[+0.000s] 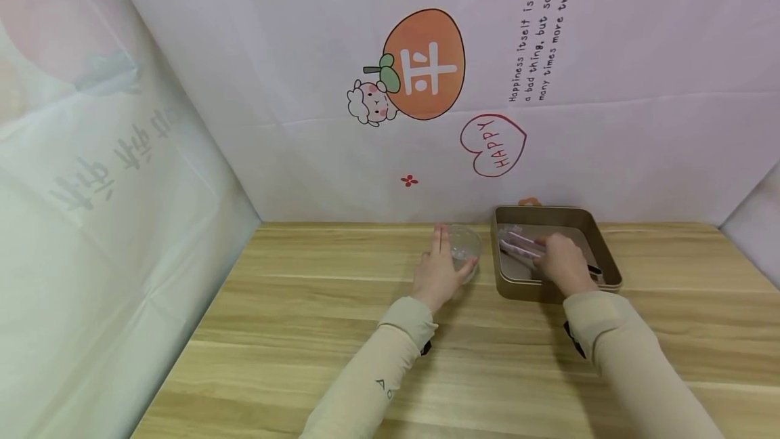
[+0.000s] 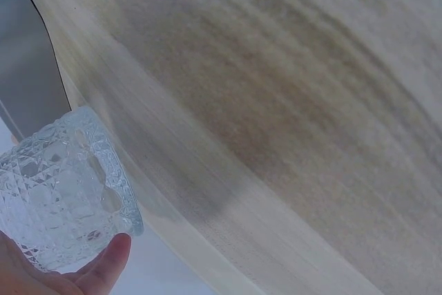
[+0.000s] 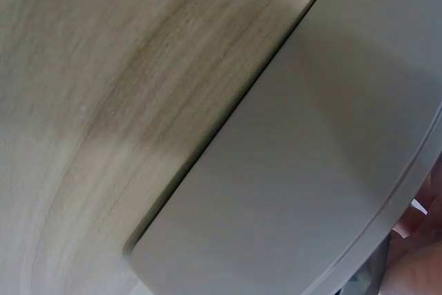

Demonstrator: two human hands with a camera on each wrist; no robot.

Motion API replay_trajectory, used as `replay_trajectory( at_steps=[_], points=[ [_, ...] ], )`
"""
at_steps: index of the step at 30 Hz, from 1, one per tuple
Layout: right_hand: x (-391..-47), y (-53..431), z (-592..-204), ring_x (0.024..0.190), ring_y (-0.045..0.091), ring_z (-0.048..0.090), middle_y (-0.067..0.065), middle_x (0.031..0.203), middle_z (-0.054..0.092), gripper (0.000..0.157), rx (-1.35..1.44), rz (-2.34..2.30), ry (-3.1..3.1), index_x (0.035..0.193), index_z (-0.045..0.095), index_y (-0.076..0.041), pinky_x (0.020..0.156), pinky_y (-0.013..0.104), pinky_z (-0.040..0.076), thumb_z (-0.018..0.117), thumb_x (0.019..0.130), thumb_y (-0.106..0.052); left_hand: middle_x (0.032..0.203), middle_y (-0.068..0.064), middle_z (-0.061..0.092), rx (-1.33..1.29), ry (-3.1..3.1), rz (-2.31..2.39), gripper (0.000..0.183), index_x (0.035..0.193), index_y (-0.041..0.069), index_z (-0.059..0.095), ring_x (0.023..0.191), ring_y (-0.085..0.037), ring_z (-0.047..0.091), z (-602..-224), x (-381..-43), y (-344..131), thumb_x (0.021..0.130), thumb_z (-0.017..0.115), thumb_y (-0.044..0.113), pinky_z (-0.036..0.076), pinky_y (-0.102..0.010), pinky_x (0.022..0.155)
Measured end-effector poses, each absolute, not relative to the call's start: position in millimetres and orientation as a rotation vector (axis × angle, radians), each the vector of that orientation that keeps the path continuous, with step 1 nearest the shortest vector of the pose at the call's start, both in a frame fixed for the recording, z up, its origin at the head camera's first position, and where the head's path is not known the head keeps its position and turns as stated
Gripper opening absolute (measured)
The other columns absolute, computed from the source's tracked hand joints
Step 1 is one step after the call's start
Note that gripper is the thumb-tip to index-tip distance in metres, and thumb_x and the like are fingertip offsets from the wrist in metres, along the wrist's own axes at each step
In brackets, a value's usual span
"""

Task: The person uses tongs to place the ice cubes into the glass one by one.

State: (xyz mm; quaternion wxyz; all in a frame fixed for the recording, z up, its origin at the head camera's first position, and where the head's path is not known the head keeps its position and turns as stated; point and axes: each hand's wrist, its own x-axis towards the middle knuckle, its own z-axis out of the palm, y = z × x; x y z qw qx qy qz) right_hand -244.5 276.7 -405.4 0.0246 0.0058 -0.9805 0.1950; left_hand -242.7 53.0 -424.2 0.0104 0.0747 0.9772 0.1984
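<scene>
A clear glass cup (image 1: 466, 244) with a faceted, cut pattern stands on the wooden table. My left hand (image 1: 437, 274) holds it, with the fingers along its left side and the thumb at its near right. In the left wrist view the thumb rests against the patterned glass (image 2: 62, 184) near its rim. My right hand (image 1: 563, 261) reaches into a shallow gold-brown box (image 1: 508, 286). Its fingertips pinch a slim pink-and-white item (image 1: 521, 244), whose kind is not clear. The box wall hides most of that hand in the right wrist view.
Inside the box, a dark slim thing (image 1: 594, 269) shows right of the right hand. A white printed cloth (image 1: 329, 154) hangs right behind the table (image 1: 292, 330), and another sheet (image 1: 122, 236) hangs along the left side.
</scene>
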Motion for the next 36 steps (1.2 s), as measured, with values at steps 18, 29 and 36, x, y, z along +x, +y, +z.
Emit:
replay_trajectory(
  at_steps=[18,29,36],
  points=[
    [-244.6,276.1,-407.2,0.085,0.046,0.062,0.035,0.104,0.063,0.037,0.037,0.568,-3.013,0.114,0.062,0.01,0.07,0.055,0.051,0.066,0.081,-0.006,0.163,0.001,0.009,0.243,3.091,0.611,0.092,0.155,0.014,0.007,0.116,-0.029,0.058,-426.8,-243.6,53.0,0.09,0.043,0.068,0.054,-0.032,0.074],
    [-243.9,275.5,-406.0,0.078,0.04,0.062,0.032,0.099,0.065,0.031,0.028,0.571,-3.014,0.109,0.065,0.007,0.063,0.051,0.05,0.066,0.081,-0.007,0.163,0.001,0.008,0.254,3.101,0.609,0.092,0.155,0.014,0.006,0.114,-0.028,0.059,-427.4,-244.7,53.3,0.09,0.043,0.067,0.054,-0.03,0.071],
    [-243.4,276.0,-406.2,0.081,0.043,0.063,0.032,0.1,0.065,0.029,0.029,0.564,-3.007,0.108,0.066,0.007,0.066,0.053,0.051,0.067,0.081,-0.007,0.163,0.001,0.008,0.259,3.091,0.633,0.091,0.155,0.014,0.006,0.114,-0.029,0.059,-426.8,-244.0,52.9,0.09,0.044,0.066,0.055,-0.031,0.073]
  ],
)
